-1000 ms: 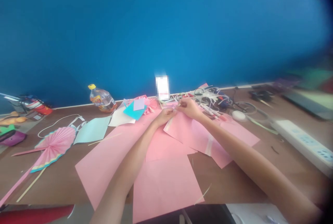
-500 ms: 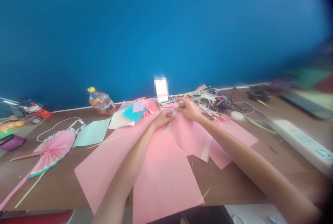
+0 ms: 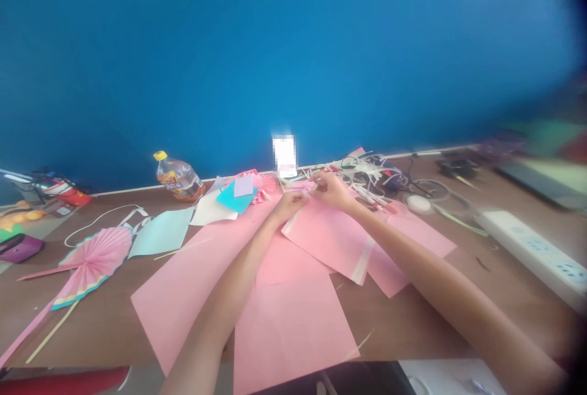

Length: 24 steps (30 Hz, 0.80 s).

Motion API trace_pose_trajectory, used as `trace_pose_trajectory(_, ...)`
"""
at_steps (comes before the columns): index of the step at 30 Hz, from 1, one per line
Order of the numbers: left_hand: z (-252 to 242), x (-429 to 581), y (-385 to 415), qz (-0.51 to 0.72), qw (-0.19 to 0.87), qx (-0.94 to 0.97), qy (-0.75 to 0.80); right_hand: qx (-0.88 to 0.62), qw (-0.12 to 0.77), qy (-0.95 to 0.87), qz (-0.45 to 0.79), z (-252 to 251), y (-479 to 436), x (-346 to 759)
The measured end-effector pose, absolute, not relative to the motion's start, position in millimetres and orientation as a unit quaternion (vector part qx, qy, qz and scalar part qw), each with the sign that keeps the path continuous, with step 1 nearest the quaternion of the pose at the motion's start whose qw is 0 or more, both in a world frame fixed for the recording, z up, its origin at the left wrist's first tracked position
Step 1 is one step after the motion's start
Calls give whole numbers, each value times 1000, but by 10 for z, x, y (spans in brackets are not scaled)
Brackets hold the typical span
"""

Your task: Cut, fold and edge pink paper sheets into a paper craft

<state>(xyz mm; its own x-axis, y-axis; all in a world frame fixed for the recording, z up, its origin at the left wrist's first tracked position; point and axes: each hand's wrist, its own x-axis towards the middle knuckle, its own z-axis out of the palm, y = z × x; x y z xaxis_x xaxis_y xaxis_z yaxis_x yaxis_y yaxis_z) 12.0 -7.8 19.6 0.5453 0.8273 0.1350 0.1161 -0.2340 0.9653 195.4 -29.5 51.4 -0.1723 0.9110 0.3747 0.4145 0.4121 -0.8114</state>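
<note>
My left hand (image 3: 290, 203) is closed at the upper edge of a pink sheet (image 3: 328, 230) that carries pale strips along its left and right edges. Just right of it, my right hand (image 3: 331, 190) pinches with thumb and fingers; a small pale strip seems to show at its fingertips. What lies between the fingers of my left hand is too small and blurred to name. More pink sheets (image 3: 293, 328) lie spread under and in front of both hands.
A pink pleated fan (image 3: 98, 257), a pale blue sheet (image 3: 161, 233) and a bottle (image 3: 178, 178) stand or lie left. A lit phone (image 3: 286, 156) leans at the wall. Right are tangled strips (image 3: 373, 172), a round white object (image 3: 418, 203) and a power strip (image 3: 534, 248).
My left hand has turned slightly and its fingers have closed up. The left part of the pink sheet under my hands now lies flatter, with its lower left edge showing.
</note>
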Motion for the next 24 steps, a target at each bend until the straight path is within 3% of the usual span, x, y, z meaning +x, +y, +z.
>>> trace_pose_trajectory(24,189,118,-34,348,532,708,307,-454,467,-691,314,547,-338,1922)
